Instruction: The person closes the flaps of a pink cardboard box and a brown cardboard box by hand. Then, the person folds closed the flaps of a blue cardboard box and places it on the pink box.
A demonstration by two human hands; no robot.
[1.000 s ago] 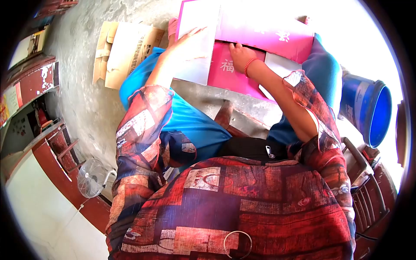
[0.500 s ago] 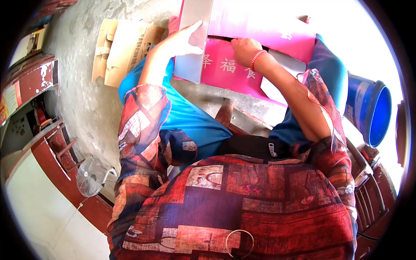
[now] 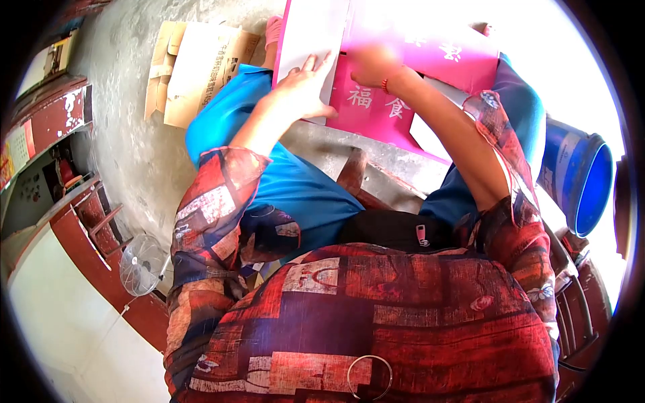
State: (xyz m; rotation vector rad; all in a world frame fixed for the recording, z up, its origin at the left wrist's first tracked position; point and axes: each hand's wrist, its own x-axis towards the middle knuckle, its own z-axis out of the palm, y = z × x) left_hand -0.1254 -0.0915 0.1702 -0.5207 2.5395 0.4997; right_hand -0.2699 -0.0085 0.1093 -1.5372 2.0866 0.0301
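Note:
A pink cardboard box point(image 3: 376, 123) with white Chinese characters lies between my knees. Its left flap point(image 3: 308, 33) stands out with the pale inner face towards me. My left hand point(image 3: 300, 95) rests against that flap, fingers spread and thumb pointing right. Over the seam between the box's top panels is my right hand point(image 3: 375, 67), wearing a red beaded bracelet point(image 3: 384, 84). Motion smears its fingers, so I cannot see whether they grip anything. Another flap point(image 3: 430, 131), pale inside, shows under my right forearm.
Left of my knee, a flattened brown carton point(image 3: 201, 77) lies on the concrete floor point(image 3: 127, 101). A blue bucket point(image 3: 591, 181) stands at the right beside a chair point(image 3: 571, 302). The fan point(image 3: 142, 265) is at lower left. Wooden stool parts point(image 3: 353, 171) show between my legs.
My left hand has come down and right along the flap, which leans further over the box. The right hand has shifted slightly left and is now blurred; earlier it was curled at the seam.

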